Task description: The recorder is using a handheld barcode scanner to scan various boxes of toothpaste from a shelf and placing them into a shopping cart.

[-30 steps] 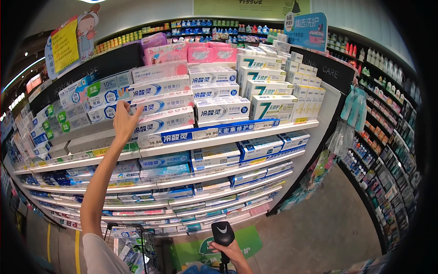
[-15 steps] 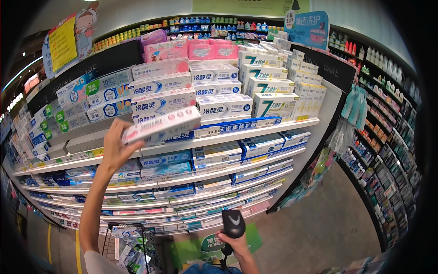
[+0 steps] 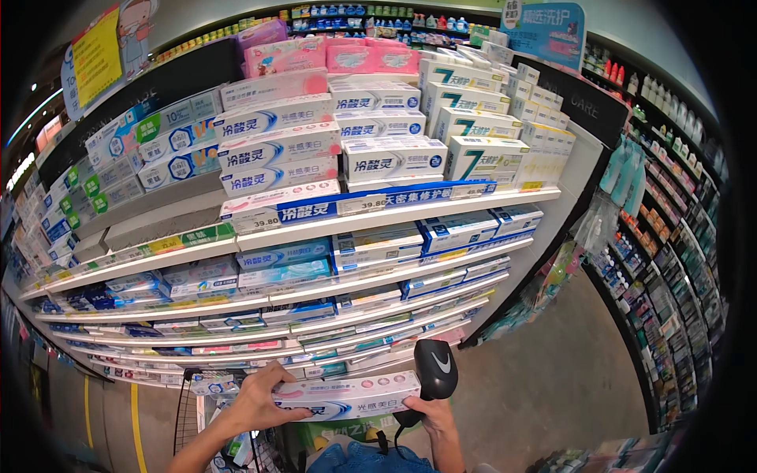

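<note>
My left hand [image 3: 251, 402] is closed around the left end of a long white and pink toothpaste box [image 3: 355, 392]. The box lies level, low in front of me, with a blue swoosh on its front. My right hand [image 3: 434, 422] grips a black handheld barcode scanner [image 3: 435, 364], whose head stands up beside the box's right end. The right thumb lies close against that end; whether it presses on the box I cannot tell. Beyond my hands, matching toothpaste boxes [image 3: 276, 146] are stacked on the top shelf [image 3: 378, 211].
A black wire cart [image 3: 183, 410] with packages in it stands at the lower left, partly behind my left arm. Lower shelves [image 3: 363, 299] hold more boxes. At right, hanging bags [image 3: 623, 173] edge an aisle floor [image 3: 544, 363], with a stocked rack beyond.
My left hand has brought the toothpaste box down from the top shelf to waist height. My right hand has moved slightly right and the scanner now stands beside the box.
</note>
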### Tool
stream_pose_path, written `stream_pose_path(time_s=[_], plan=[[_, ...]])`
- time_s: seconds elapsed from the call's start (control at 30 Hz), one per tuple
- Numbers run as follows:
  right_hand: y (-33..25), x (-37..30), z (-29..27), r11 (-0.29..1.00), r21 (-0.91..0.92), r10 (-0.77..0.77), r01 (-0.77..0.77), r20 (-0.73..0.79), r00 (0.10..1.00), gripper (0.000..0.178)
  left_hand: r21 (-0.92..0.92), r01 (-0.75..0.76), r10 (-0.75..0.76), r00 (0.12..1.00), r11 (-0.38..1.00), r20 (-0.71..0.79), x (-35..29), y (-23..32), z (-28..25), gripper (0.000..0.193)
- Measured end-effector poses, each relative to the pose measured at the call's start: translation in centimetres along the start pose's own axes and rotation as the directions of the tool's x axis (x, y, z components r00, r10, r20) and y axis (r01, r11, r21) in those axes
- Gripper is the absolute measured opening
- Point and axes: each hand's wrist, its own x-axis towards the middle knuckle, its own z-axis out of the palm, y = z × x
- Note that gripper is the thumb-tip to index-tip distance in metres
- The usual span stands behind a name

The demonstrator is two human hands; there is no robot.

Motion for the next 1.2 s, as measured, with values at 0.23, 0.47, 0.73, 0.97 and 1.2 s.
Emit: stream_pose_path(time_s=[0.23, 0.47, 0.73, 0.97, 1.2], plan=[[-0.4, 0.3, 0.1, 0.997, 0.068, -0.014, 0.024, -0.133, 0.991, 0.067, -0.011, 0.007, -0.012, 0.808, 1.000, -0.589, 10.8, -1.2, -10.2, 0.033], [0.4, 0.0, 1.3, 0.999, 0.021, -0.045, 0.047, -0.088, 0.995, 0.057, 0.473, 0.182, 0.272, 0.621, 0.862, -0.735, 21.8, -4.8, -16.3, 0.053], [0.1, -0.7, -0.9, 0.998, 0.034, -0.055, 0.061, -0.156, 0.986, 0.054, 0.581, 0.181, 0.362, 0.627, 0.793, -0.690, 23.4, -5.5, -14.6, 0.049], [0.2, -0.1, -0.9, 0.999, -0.001, -0.033, 0.033, -0.122, 0.992, 0.051, 0.631, 0.114, 0.433, 0.634, 0.768, -0.641, 23.8, -5.8, -15.5, 0.047], [0.9, 0.2, -1.3, 0.998, -0.040, -0.047, 0.043, -0.123, 0.991, 0.047, 0.157, -0.030, 0.119, 0.792, 0.987, -0.599, 22.6, -5.1, -19.0, 0.034]])
